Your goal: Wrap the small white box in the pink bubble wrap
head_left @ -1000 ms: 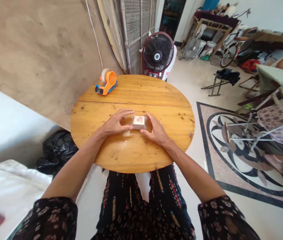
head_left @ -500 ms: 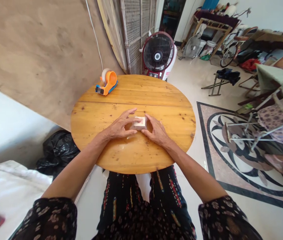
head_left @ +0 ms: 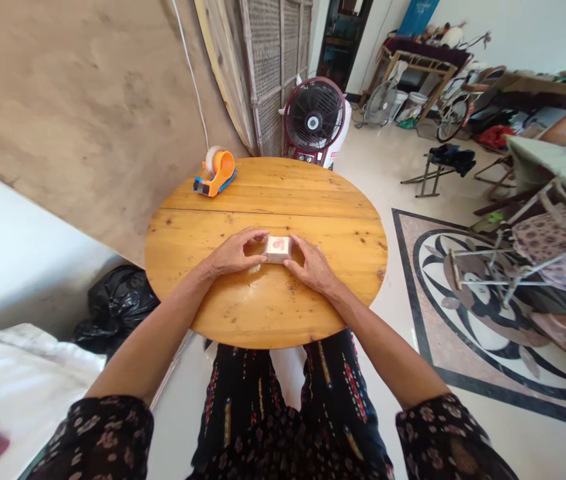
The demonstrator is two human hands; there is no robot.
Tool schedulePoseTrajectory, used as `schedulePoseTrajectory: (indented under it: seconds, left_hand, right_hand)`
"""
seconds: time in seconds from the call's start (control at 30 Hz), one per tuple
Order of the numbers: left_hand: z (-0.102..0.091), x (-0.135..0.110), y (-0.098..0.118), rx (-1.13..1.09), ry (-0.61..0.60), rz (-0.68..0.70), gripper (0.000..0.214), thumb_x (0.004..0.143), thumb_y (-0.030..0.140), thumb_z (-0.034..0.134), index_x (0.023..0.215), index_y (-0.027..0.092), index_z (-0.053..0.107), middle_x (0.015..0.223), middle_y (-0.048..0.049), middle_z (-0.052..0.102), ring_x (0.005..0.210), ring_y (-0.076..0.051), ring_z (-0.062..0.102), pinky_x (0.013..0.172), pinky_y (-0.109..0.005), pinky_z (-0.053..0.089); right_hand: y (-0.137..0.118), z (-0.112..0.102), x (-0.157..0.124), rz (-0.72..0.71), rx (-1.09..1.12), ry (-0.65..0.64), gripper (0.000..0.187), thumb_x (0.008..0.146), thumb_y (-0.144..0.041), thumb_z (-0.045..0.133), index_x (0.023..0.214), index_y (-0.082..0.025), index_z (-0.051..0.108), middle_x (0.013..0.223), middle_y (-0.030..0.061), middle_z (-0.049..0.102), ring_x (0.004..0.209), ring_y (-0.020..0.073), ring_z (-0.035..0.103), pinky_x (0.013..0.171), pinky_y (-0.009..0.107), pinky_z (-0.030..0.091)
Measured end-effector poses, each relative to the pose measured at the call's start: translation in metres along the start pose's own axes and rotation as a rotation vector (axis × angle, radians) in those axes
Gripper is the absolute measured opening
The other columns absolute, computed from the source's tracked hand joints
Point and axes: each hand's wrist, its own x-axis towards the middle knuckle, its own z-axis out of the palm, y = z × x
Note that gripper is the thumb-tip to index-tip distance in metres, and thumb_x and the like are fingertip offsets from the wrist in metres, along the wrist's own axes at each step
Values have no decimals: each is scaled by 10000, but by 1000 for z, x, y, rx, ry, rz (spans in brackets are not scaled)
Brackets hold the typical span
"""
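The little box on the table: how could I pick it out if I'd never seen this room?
Find the yellow-brown wooden table in the middle of the picture. Around its centre, look between the left hand and the right hand for a small box. Its pale top bears a reddish print, unlike the bigger orange tape dispenser near the table's far left edge.

a wooden table point(head_left: 263, 320) bears tape dispenser point(head_left: 223, 175), box point(head_left: 278, 247).

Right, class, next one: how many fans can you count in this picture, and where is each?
2. One dark-red fan stands just beyond the far edge of the wooden table; a grey fan stands farther back, to its right. Others could be hidden.
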Motion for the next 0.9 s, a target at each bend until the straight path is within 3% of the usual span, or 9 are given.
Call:
schedulePoseTrajectory:
  seconds: [0.23,0.37,0.5,0.6,0.7,0.9]
  left_hand:
    - [15,3,-4,-51,52,34,618,804,428,675,1356,192,529,1133,-95,662,992,-216,642,928,-388,523]
    - [5,1,-4,-77,53,4,579,778,430,675,1288,178,573,1205,-114,644,1066,-245,631,926,-386,518]
    - [-6,-2,-5,-125,137,-101,418,749,367,589,1106,153,622,1024,-85,686,935,-224,656,830,-366,538]
    - [-8,-3,-3,-104,48,-136,321,720,332,580,988,165,636,948,-64,697,857,-208,657,801,-358,541]
    - [-8,-3,1,-101,-48,-81,338,733,370,623,1015,185,638,1016,-71,695,940,-229,657,870,-383,532]
    - [-6,0,4,110,-86,42,320,774,445,655,977,197,645,1032,-66,681,994,-244,609,959,-428,477]
  right_hand:
    - [-1,-1,0,-10,17,-12,631,865,-321,566,1457,-151,430,1416,137,576,1286,314,553,1099,547,381]
    - [1,-1,0,-19,52,-4,735,794,-292,600,1481,-154,377,1454,157,531,1329,331,510,1124,573,357]
    - [6,-6,0,0,135,51,786,718,-168,553,1479,-171,356,1453,146,526,1338,301,510,1142,546,365]
    - [7,-10,0,2,163,21,809,704,-169,556,1486,-166,348,1456,150,521,1351,307,496,1152,545,351]
    - [5,-12,0,-15,167,-49,823,732,-229,584,1510,-162,323,1489,152,489,1386,325,452,1171,572,296]
    - [1,-6,1,-19,24,-45,731,782,-324,615,1463,-154,415,1446,165,533,1327,346,496,1125,589,318]
